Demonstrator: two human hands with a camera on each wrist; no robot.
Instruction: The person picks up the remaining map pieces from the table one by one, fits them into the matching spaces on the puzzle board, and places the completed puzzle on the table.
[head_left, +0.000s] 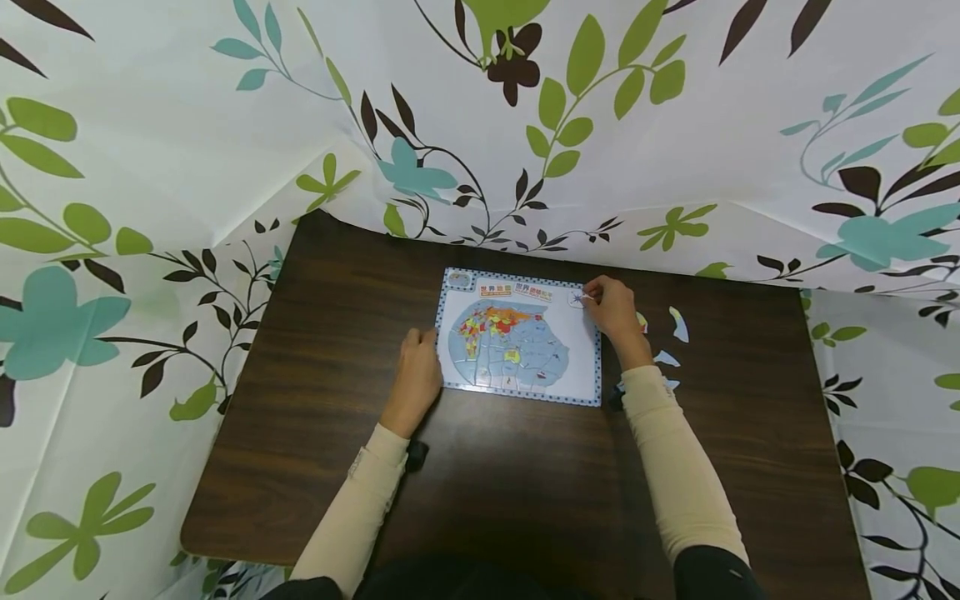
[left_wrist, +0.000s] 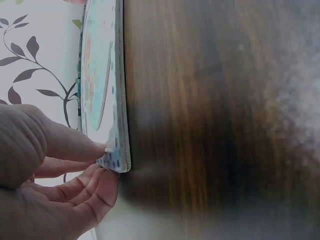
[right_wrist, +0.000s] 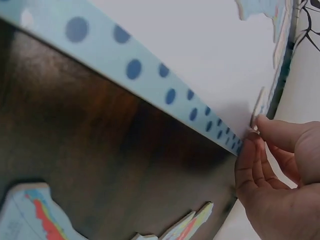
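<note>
A world map jigsaw puzzle board [head_left: 465,375] with a blue dotted border lies on the table. Its oval map is partly filled with pieces, and the right part of the oval is bare white. My left hand [head_left: 418,371] is at the board's left edge, thumb and fingers pinching the dotted border [left_wrist: 111,159] near a corner. At the upper right corner, my right hand [head_left: 617,315] pinches a small puzzle piece [right_wrist: 258,107], which tilts up from the white surface. A compass-like mark shows on this piece [head_left: 577,298] in the head view.
Several loose map pieces lie right of the board, among them a curved one [head_left: 678,325] and a pale blue one [head_left: 666,359]. The dark wooden table [head_left: 525,475] meets a leaf-patterned sheet [head_left: 480,108] at its back edge.
</note>
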